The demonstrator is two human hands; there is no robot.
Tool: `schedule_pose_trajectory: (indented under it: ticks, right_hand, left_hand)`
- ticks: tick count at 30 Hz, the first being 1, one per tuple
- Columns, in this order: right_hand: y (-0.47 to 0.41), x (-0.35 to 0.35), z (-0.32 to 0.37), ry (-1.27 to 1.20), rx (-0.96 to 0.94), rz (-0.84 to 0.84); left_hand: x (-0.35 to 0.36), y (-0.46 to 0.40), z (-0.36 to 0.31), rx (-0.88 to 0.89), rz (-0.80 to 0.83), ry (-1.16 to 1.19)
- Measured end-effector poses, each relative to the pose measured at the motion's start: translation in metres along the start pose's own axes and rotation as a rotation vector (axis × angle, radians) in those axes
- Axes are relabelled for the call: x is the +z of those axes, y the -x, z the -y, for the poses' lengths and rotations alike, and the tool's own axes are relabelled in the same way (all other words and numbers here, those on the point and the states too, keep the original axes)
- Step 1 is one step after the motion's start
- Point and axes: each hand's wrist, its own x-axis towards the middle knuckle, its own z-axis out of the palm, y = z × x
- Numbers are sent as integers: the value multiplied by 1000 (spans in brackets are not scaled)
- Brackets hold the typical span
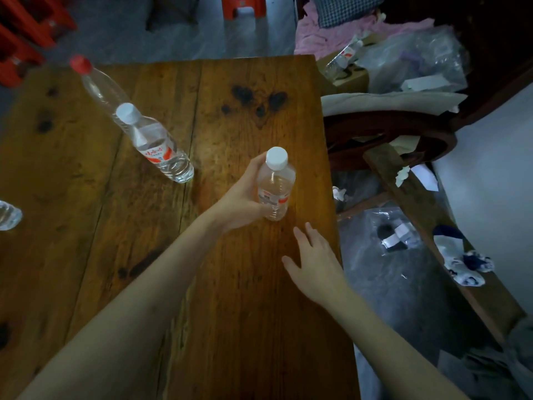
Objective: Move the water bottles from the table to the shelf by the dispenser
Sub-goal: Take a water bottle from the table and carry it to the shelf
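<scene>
Presently: one bottle gripped, others standing on the worktop

Surface: a dark, knotted plank worktop (236, 284) over a grey floor. Red plastic stools (243, 5) stand beyond its far edge; a wooden chair (386, 134) piled with cloth and plastic wrapping sits just beside its right edge.

The left hand (245, 197) wraps its fingers round a white-capped water bottle (275, 186), upright near the right edge; whether its base touches the wood cannot be told. The right hand (314, 261) hovers spread and flat, nearer the camera, holding nothing.

A second white-capped bottle (155, 142) and a red-capped bottle (95, 85) behind it stand towards the far left.

Cut off: a fourth bottle (8, 215) at the left border, only partly visible. Another bottle (341, 59) lies among the chair clutter, indistinct.
</scene>
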Motion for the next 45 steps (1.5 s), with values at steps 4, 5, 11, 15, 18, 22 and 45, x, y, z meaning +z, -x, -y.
schedule_pose_trajectory:
  ticks: [4,5,11,15,18,22,45]
  right_hand:
    - [-1,-4,-2,-10,-9,7]
    - [-1,-4,-2,-12,-13,7]
    - [-1,-4,2,21,-37,14]
    - [-1,-1,9,32,-54,-1]
    - [2,2,12,28,-75,-8]
    - [6,4,14,9,-88,-17]
    - [94,-59,11,-1786,362,303]
  left_hand:
    - [-2,-4,2,47,-10,-22]
    - [-2,-3,2,64,-21,-64]
    - [-4,6,9,118,-114,-217]
    - [4,15,16,110,-136,-105]
    - [12,20,17,124,-163,-123]
    - [14,22,14,109,-215,-91]
    - [23,116,-104,283,131,51]
